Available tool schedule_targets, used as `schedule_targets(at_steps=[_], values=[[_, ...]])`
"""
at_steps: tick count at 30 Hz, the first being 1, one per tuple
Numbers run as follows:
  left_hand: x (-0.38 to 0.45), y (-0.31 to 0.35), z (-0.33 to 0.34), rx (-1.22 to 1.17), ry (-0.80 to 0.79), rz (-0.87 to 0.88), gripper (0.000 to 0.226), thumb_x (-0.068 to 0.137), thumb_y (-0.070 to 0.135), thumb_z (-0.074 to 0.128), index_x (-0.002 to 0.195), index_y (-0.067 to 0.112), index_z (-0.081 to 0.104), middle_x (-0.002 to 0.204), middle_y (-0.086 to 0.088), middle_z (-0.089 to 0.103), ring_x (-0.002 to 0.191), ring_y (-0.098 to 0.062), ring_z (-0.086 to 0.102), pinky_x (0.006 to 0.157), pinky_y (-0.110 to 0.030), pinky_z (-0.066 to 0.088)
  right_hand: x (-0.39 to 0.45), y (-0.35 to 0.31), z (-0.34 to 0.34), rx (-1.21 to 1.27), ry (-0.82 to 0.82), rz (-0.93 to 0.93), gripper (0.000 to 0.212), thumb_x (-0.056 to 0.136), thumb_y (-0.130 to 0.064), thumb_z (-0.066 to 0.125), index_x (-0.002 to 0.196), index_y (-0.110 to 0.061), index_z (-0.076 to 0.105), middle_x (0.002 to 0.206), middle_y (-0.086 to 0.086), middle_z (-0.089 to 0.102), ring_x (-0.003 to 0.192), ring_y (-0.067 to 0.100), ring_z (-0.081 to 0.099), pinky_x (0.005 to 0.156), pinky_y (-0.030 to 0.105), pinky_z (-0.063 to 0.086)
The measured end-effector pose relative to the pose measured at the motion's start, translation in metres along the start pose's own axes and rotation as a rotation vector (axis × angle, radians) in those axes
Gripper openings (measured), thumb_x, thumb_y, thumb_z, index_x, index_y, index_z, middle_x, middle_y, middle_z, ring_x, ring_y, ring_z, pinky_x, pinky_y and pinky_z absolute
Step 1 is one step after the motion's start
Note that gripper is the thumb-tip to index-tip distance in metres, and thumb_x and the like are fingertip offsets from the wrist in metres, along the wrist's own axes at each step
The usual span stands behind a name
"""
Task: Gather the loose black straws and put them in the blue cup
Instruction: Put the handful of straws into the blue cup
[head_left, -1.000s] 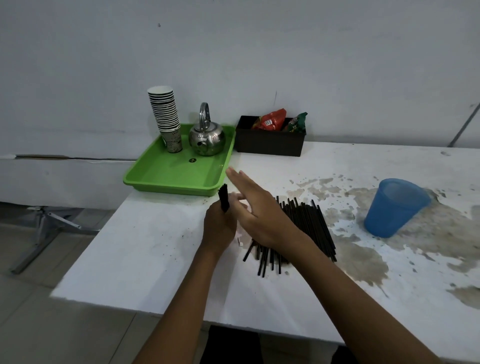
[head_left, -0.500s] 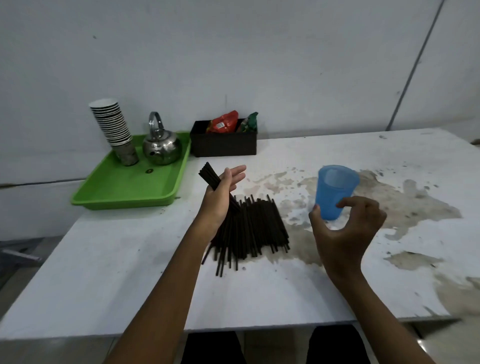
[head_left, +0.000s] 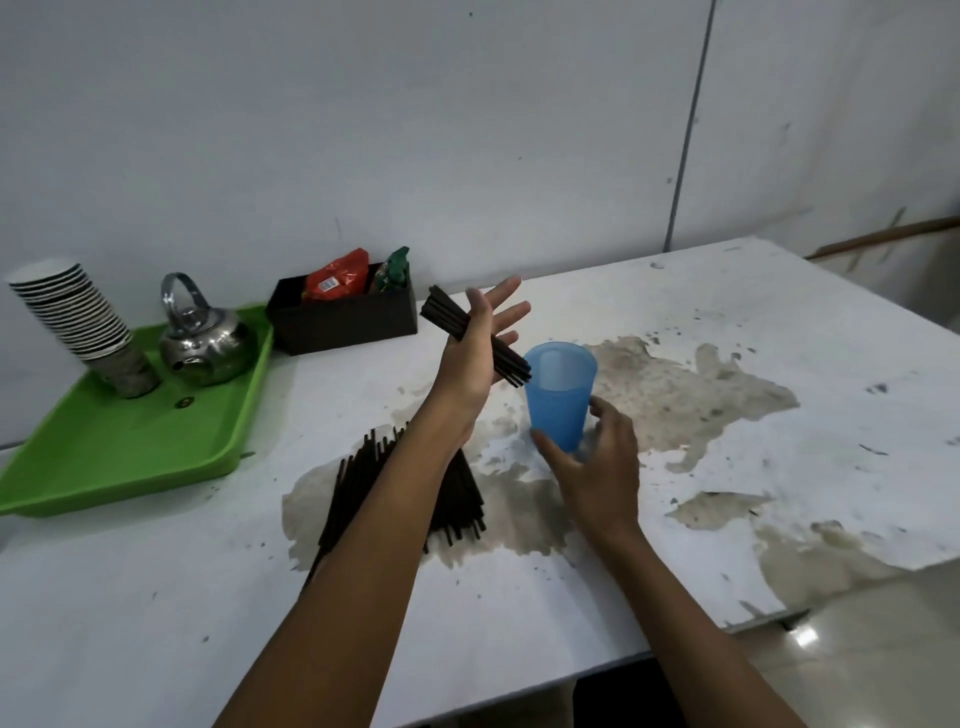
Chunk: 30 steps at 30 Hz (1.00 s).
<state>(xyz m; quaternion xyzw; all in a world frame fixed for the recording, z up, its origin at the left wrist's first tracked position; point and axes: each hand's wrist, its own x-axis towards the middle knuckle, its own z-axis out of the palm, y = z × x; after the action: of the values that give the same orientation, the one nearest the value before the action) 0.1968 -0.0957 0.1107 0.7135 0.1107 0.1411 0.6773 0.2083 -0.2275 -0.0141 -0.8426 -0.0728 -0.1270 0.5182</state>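
The job looks to be at its start: the blue cup (head_left: 560, 395) shows no straws inside as far as can be seen through its wall, and most of the black straws lie in a loose pile (head_left: 457, 493) on the stained white desk (head_left: 779, 364), partly hidden under the left forearm. What is in hand is one small bundle of straws (head_left: 447, 317), held by the left hand (head_left: 475, 353); its grip is loose, the four fingers spread out nearly straight while the bundle is lodged across the palm, apparently kept there by the thumb, which is hidden behind the hand. The bundle slants down to the right of that grip, and its lower ends sit right at the near-left rim of the cup, touching it or just short of it; which one cannot be told. The right hand (head_left: 592, 467) reaches for the cup from the near side, its grip half open, fingers curved on either side of the cup's base, thumb tip at or just beside the wall, not plainly closed on it. So the cup stands just beyond the right grip and just below-right of the left one, while the pile lies below the left wrist, nearer the person. Left to do, by my reckoning: steady the cup, drop this bundle in, then fetch the remainder.
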Motion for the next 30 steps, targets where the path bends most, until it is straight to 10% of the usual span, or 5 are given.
schedule_targets(at_steps=[15, 30], values=[[0.027, -0.021, 0.03, 0.253, -0.139, -0.153, 0.026, 0.098, 0.033, 0.057, 0.122, 0.037, 0.065, 0.126, 0.01, 0.061, 0.119, -0.012, 0.053, 0.093, -0.03, 0.045, 0.001, -0.001, 0.001, -0.074, -0.012, -0.012, 0.068, 0.08, -0.061, 0.066, 0.135, -0.027, 0.043, 0.129, -0.005, 0.057, 0.115, 0.016, 0.051, 0.093, 0.044, 0.048], [0.029, -0.031, 0.03, 0.139, -0.069, -0.118, 0.049, 0.084, 0.035, 0.077, 0.129, 0.038, 0.057, 0.115, 0.01, 0.071, 0.109, -0.005, 0.062, 0.089, -0.028, 0.049, -0.001, -0.004, -0.001, -0.069, -0.03, 0.009, 0.064, 0.081, -0.058, 0.066, 0.134, -0.029, 0.043, 0.125, -0.007, 0.057, 0.113, 0.014, 0.047, 0.093, 0.043, 0.046]])
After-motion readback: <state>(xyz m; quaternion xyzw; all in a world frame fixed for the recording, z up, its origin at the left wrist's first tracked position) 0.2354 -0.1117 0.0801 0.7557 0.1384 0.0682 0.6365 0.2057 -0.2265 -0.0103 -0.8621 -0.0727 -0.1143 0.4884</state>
